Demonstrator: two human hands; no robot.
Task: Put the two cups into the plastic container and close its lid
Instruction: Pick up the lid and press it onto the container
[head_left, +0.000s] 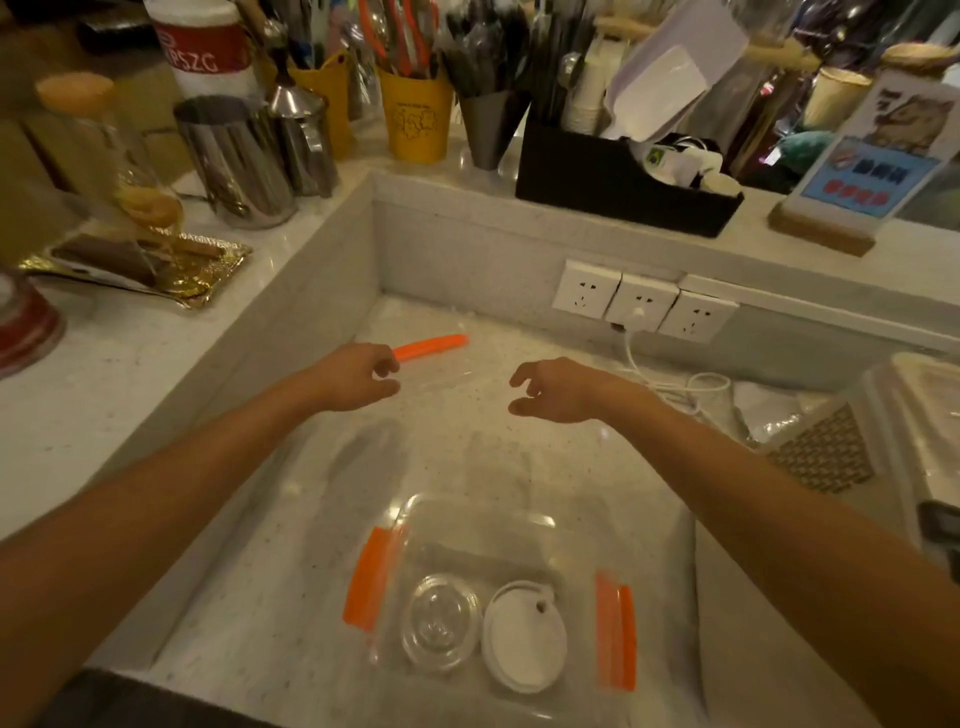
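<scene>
A clear plastic container (470, 503) with orange side clips (370, 577) stands on the counter close to me. Two cups sit inside it side by side: a clear cup (440, 621) on the left and a cup with a white lid (524, 636) on the right. Farther back lies the transparent container lid (452, 376), faint against the counter, with an orange clip (431, 345) on its far edge. My left hand (353, 376) is at the lid's left side and my right hand (556, 389) at its right side. Both have curled, parted fingers with nothing held.
Wall sockets (644, 306) with a white cable (675, 384) are behind the lid. On the raised ledge stand steel jugs (239, 161), a yellow cup (415, 114), a black organiser (623, 182) and a sign stand (857, 171). A box with a metal grid (821, 460) is at the right.
</scene>
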